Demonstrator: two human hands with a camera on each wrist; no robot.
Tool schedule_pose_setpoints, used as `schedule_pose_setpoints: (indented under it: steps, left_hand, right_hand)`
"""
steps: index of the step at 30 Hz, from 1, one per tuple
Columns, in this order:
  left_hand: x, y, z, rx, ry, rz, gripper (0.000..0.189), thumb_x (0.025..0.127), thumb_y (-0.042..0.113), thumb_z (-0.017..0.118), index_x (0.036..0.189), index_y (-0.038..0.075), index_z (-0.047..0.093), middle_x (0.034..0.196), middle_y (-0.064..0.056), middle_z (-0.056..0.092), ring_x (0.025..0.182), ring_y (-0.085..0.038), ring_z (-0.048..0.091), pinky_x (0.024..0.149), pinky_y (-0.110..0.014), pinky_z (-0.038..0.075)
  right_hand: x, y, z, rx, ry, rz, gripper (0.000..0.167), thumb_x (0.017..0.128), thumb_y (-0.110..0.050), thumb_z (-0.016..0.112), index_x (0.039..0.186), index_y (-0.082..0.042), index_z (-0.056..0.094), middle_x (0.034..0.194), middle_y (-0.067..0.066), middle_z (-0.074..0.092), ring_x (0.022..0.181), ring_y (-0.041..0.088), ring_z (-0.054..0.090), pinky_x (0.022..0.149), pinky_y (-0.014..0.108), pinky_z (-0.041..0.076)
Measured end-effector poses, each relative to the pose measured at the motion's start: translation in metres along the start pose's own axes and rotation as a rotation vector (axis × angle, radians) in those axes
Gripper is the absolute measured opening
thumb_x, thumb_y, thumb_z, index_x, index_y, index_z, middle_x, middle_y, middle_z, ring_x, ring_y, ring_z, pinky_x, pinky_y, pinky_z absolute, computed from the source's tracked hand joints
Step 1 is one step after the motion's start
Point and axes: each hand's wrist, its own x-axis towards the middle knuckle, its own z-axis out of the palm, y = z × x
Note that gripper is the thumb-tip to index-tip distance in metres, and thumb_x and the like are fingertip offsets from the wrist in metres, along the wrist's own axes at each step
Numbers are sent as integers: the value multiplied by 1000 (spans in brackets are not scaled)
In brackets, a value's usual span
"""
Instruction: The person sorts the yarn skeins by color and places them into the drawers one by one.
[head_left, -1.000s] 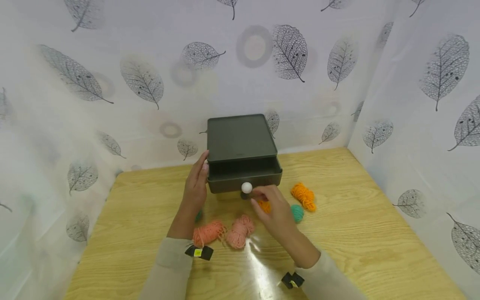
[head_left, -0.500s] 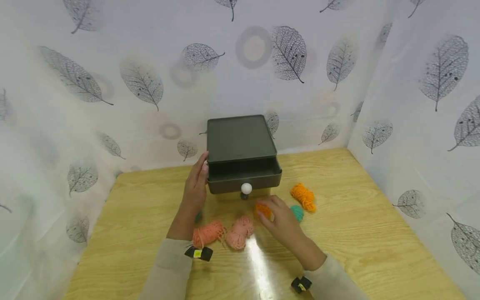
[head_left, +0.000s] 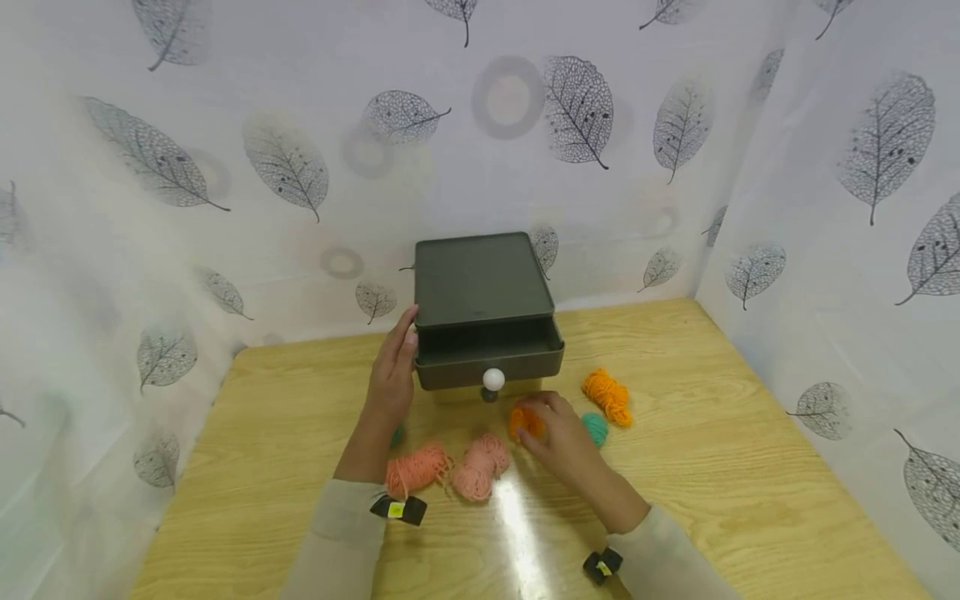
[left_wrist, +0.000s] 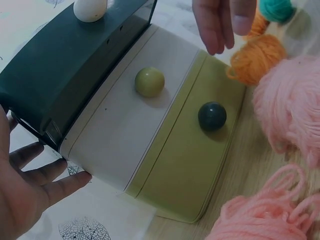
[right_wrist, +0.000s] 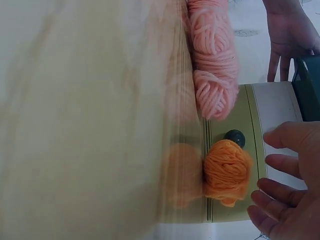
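A small drawer unit (head_left: 483, 279) stands against the back cloth, its dark green top drawer (left_wrist: 60, 75) pulled partway out. Below come a white drawer (left_wrist: 117, 115) and an olive drawer (left_wrist: 175, 160), both closed. My left hand (head_left: 392, 375) rests along the unit's left side with fingers extended. Over an orange yarn bundle (right_wrist: 227, 170) in front of the unit hovers my right hand (head_left: 562, 433). Its fingers are spread and, in the right wrist view, apart from the yarn. To the left lie a pink yarn skein (head_left: 480, 468) and a coral-pink one (head_left: 417, 468).
Right of my right hand are a green yarn ball (head_left: 596, 427) and a second orange yarn skein (head_left: 607, 397). Another green piece (head_left: 397, 435) is mostly hidden behind my left wrist. Leaf-printed cloth (head_left: 510, 167) encloses the wooden table (head_left: 720, 467) at the back and sides.
My right hand has left the top drawer's white knob and dropped down to the orange yarn bundle. The left hand stays at the unit's side, and the drawer keeps its position.
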Motion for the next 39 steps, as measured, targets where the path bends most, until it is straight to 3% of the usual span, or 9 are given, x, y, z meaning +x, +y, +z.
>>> schedule_pose_setpoints:
  steps: [7,15,21,26,30,33,37,39]
  left_hand:
    - [10,-39,3,9,26,39,47,112,29,32,160,28,31,167,-5,27,152,-33,29,123,-59,28]
    - [9,-41,4,10,30,51,47,112,36,32,158,34,32,166,-2,29,152,-34,29,121,-61,28]
    - [9,-37,4,24,26,34,47,112,31,32,159,32,32,166,-3,29,152,-32,30,122,-60,29]
    - [10,-29,3,12,3,-12,48,112,23,32,161,23,29,166,-9,28,146,-35,35,119,-59,32]
    - [10,-28,2,18,2,-19,49,112,20,31,161,18,28,155,-18,38,125,-34,43,108,-52,39]
    - [10,-29,3,29,22,1,48,112,23,32,160,21,30,133,-20,47,106,-31,44,96,-46,39]
    - [10,-31,3,40,47,39,47,112,28,33,159,28,33,113,-16,47,94,-27,43,89,-42,40]
    - [10,-32,2,42,51,56,47,112,30,33,159,30,33,113,-15,47,94,-26,43,89,-42,40]
  right_hand:
    - [3,5,4,-67,-70,-6,41,84,-16,79,122,-5,68,131,21,60,116,40,61,96,51,55]
    - [3,7,6,-102,-152,-4,36,83,-9,80,117,-3,70,121,19,63,108,35,63,91,47,57]
    - [3,7,8,-98,-187,36,41,81,-9,82,120,-5,69,120,18,62,108,33,63,92,46,57]
    - [4,8,8,-88,-201,65,44,80,-9,83,121,-5,68,120,17,62,106,31,63,91,45,57]
    - [3,8,6,-70,-194,70,43,79,-8,82,119,-6,67,117,16,61,103,28,63,88,43,57]
    - [3,6,4,-55,-190,76,43,80,-8,81,120,-6,66,116,16,60,101,27,62,87,42,57]
    - [3,3,-1,-52,-177,79,43,80,-8,80,121,-7,66,116,15,60,98,23,61,85,39,57]
    - [2,2,-4,-51,-172,78,43,80,-8,79,122,-8,66,116,14,60,96,21,61,83,38,57]
